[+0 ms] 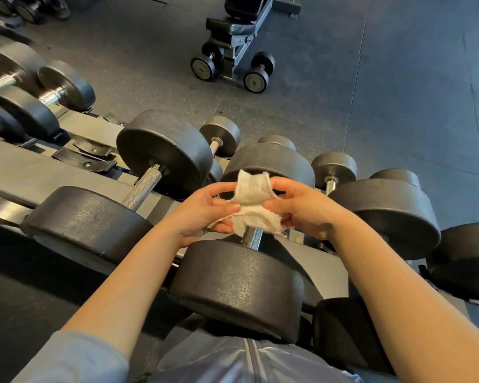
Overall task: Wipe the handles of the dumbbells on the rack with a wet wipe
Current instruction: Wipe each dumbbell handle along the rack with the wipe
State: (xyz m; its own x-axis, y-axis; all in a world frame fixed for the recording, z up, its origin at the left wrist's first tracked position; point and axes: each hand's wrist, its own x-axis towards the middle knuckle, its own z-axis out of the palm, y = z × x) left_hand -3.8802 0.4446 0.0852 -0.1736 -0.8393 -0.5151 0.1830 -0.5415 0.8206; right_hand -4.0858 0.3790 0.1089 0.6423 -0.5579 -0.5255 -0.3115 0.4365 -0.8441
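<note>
Both hands hold a wet wipe (253,205) up in the air, just above the rack (67,172). The left hand (205,214) pinches the left side of the wipe between thumb and fingers. The right hand (302,208) pinches the right side the same way. The wipe is off-white, thin and all crumpled, with ragged edges. One corner sticks up and a flap hangs down between the two hands.

Right under the wipe lies the middle dumbbell (238,283). Its long way runs from the person out toward the floor. One big black round end is near the person, and the other black end is farther away behind the hands. Its handle (252,236) is shiny metal with a rough pattern, and only a short piece shows below the wipe. The hanging flap comes down right to the handle, but I cannot tell if it touches.

Just to the left lies another dumbbell (161,153), pointing nearly the same way, with a bare silver bar. More dumbbells sit at the left end of the rack and at the right end.

Out on the dark floor (398,92) stands a bench (241,26) with two small dumbbells beside it.
</note>
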